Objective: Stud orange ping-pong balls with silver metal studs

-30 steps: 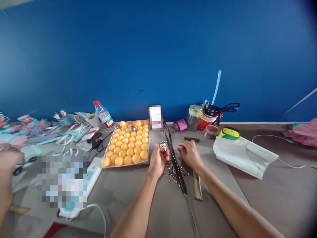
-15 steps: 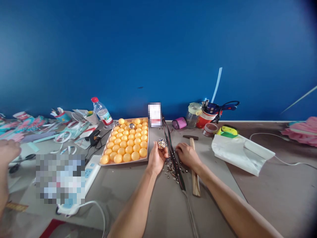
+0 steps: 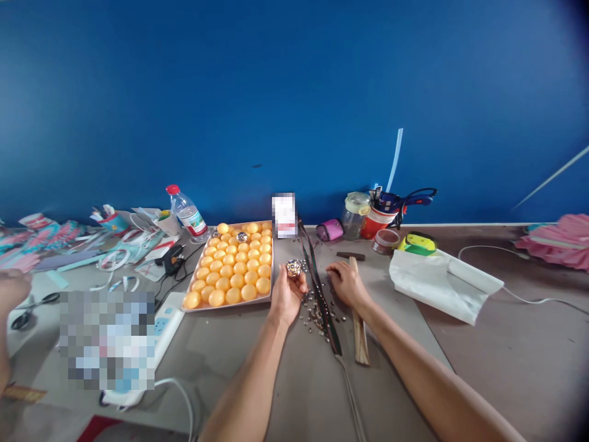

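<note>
A small ball (image 3: 293, 268) covered in shiny studs sits at the centre of the view, held just above a grey table (image 3: 285, 380). The left hand (image 3: 285, 294) holds it from below, palm up, with thumb and fingertips pinched around it.

At 3 o'clock from the ball, the right hand (image 3: 345, 283) rests on the table with its fingers curled down; I cannot tell whether they pinch anything. Between the two hands a dark strip (image 3: 322, 301) runs from 12 o'clock down to 5 o'clock. Loose studs (image 3: 313, 316) lie scattered around it at 5 o'clock from the ball, just beside both hands. A wooden stick (image 3: 359, 334) lies under the right wrist.

At 9 o'clock, just beside the left hand, a tray (image 3: 225, 306) holds rows of orange balls (image 3: 232, 270). A water bottle (image 3: 186, 212) stands at 10 o'clock beyond the tray, and a white power strip (image 3: 163, 319) lies at 8 o'clock.

At 2 o'clock, along a blue wall (image 3: 294, 92), stand a jar (image 3: 354, 213) and a red cup (image 3: 375, 224). A white paper bag (image 3: 442, 279) lies at 3 o'clock, well apart.

At the far left edge, another person's hand (image 3: 11, 288) shows, blurred.
</note>
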`<state>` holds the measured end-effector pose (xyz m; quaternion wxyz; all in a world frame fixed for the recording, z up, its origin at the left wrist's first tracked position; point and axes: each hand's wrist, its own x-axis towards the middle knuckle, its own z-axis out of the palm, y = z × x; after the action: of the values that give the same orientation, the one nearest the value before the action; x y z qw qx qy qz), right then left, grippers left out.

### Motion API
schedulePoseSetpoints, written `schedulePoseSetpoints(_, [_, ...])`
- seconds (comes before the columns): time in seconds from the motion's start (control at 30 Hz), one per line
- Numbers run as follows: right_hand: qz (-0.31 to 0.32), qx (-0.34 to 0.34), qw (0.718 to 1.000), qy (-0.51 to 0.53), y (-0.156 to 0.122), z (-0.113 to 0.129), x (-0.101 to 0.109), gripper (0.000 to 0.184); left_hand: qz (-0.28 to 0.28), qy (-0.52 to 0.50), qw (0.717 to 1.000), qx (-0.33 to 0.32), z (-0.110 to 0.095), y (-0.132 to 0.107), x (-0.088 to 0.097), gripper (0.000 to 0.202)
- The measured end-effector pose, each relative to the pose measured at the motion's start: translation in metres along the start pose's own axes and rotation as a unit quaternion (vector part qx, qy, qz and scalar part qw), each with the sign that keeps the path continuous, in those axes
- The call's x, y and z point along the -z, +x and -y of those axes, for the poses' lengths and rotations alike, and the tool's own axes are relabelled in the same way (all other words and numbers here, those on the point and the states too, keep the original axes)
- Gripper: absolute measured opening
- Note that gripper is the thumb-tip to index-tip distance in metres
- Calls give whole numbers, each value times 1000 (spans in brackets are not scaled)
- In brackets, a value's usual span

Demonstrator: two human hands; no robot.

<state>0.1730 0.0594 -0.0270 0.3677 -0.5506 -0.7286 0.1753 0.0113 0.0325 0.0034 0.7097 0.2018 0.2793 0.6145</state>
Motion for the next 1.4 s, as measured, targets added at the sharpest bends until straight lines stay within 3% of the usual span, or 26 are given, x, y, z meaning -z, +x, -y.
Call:
schedulePoseSetpoints(0.1, [3, 8, 1000, 3, 0, -4, 0, 19, -11, -4, 1000, -12, -1, 2, 2, 36])
schedulePoseSetpoints(0.33, [155, 12, 972, -174, -3, 9, 3, 15, -15, -10, 1000, -21, -2, 3, 3, 36])
schedulePoseSetpoints(0.47, [157, 6, 970, -184, -2, 10, 4, 19, -16, -6, 1000, -18, -2, 2, 2, 36])
schedulePoseSetpoints(0.73, [90, 40, 995, -23, 0, 2, 5, 22, -23, -7, 999, -21, -3, 4, 5, 36])
schedulePoseSetpoints(0.9, [115, 87, 985, -91, -10, 23, 0, 29, -30, -18, 999, -27, -3, 5, 6, 35])
schedulePoseSetpoints(1.07, [163, 84, 972, -148, -14, 36, -5, 17, -37, -21, 999, -28, -2, 6, 5, 35])
schedulePoseSetpoints(1.23, [129, 61, 986, -89, -12, 33, -7, 19, -33, -10, 999, -18, -4, 3, 4, 35])
schedulePoseSetpoints(1.4, [4, 47, 993, 104, -9, 26, -4, 13, -25, -16, 999, -20, -3, 3, 2, 37])
